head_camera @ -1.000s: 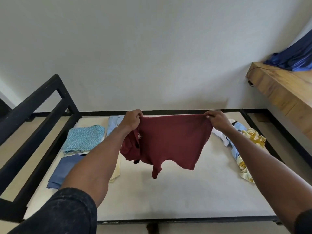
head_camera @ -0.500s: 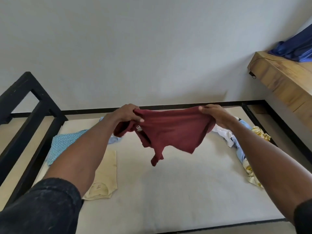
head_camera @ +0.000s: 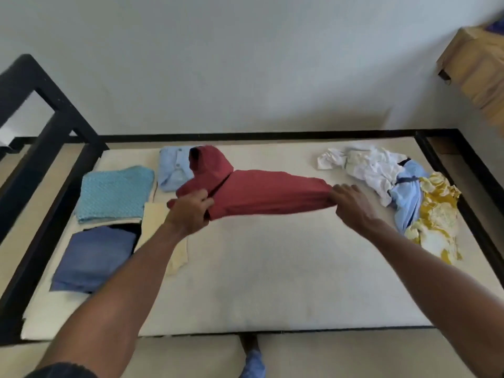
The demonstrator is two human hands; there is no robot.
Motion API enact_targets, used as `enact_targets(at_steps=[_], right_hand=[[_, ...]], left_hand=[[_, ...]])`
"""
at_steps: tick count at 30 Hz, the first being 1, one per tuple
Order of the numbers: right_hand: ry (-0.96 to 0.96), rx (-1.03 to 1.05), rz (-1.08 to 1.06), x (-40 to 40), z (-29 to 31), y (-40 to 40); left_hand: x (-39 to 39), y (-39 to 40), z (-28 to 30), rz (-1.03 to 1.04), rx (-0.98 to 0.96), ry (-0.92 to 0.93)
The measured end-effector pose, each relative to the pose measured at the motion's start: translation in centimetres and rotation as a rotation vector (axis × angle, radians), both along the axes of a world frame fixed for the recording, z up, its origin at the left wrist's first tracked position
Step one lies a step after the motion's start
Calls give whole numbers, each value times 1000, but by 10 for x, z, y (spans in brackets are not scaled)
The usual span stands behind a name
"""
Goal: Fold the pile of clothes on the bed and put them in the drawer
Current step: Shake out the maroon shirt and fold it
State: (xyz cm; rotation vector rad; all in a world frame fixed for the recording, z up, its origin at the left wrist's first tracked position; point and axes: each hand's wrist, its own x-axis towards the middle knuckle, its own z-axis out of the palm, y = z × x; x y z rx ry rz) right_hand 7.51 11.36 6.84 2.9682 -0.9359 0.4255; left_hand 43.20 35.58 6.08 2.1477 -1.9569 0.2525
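Fingers of left hand (head_camera: pixel 191 211) and right hand (head_camera: pixel 351 203) pinch maroon shirt (head_camera: pixel 261 195) ends — stretched above mattress (head_camera: pixel 272 282).

Bedroom in a home

A bare mattress (head_camera: pixel 245 282) in a black bed frame (head_camera: pixel 49 126) against a plain wall (head_camera: pixel 245 64); folded clothes (head_camera: pixel 114 192) left of the fingers, a crumpled heap (head_camera: pixel 409 192) right of them.
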Motion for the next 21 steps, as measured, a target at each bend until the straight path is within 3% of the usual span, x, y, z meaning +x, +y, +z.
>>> enact_targets(at_steps=[4, 7, 12, 15, 18, 20, 21], right_hand=[[159, 101, 65, -33, -104, 53], [372, 212, 57, -67, -215, 92], [726, 356, -30, -130, -342, 156], [783, 389, -105, -150, -365, 180], [984, 373, -214, -154, -363, 192], [973, 333, -282, -145, -354, 199], [852, 310, -250, -140, -353, 201]], left_hand=[[-54, 60, -115, 150, 364, 28], [-105, 107, -224, 227, 596, -32], [-186, 176, -341, 275, 812, 19], [-218, 204, -357, 311, 918, 130], [-226, 213, -353, 402, 990, 284], [-230, 208, -345, 409, 893, 285], [-230, 203, -342, 378, 790, 264]])
